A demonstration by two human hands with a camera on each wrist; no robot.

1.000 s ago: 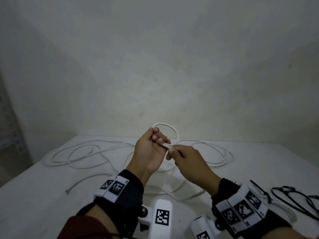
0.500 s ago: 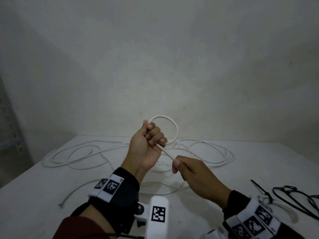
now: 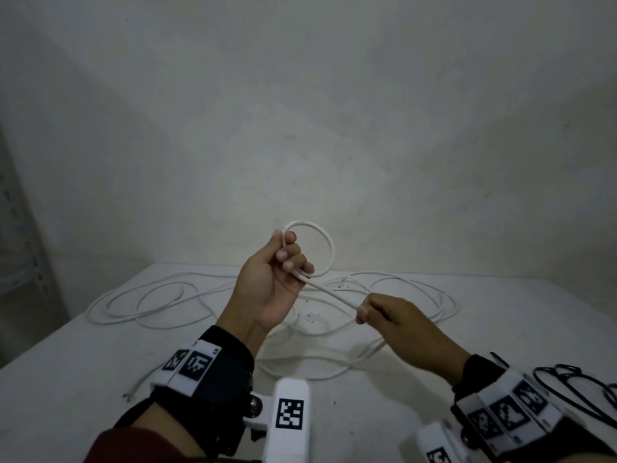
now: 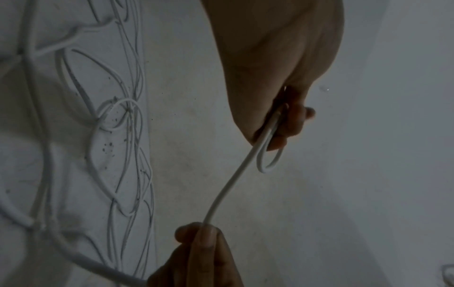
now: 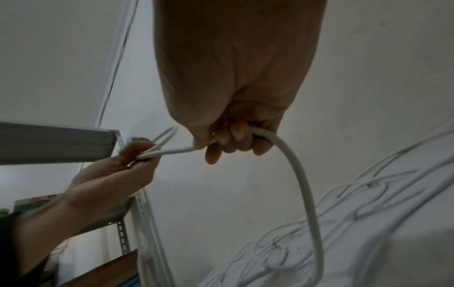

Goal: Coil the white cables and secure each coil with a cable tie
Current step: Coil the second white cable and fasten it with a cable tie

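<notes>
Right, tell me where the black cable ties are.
In the head view the black cable ties lie on the white table at the far right edge, just beyond the right hand's wristband; neither hand touches them.

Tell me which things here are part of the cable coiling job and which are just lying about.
Part of the job:
- white cable loop, held by left hand
- right hand pinching the same cable
- loose white cables
- black cable ties

Lying about:
- metal shelf
- table
</notes>
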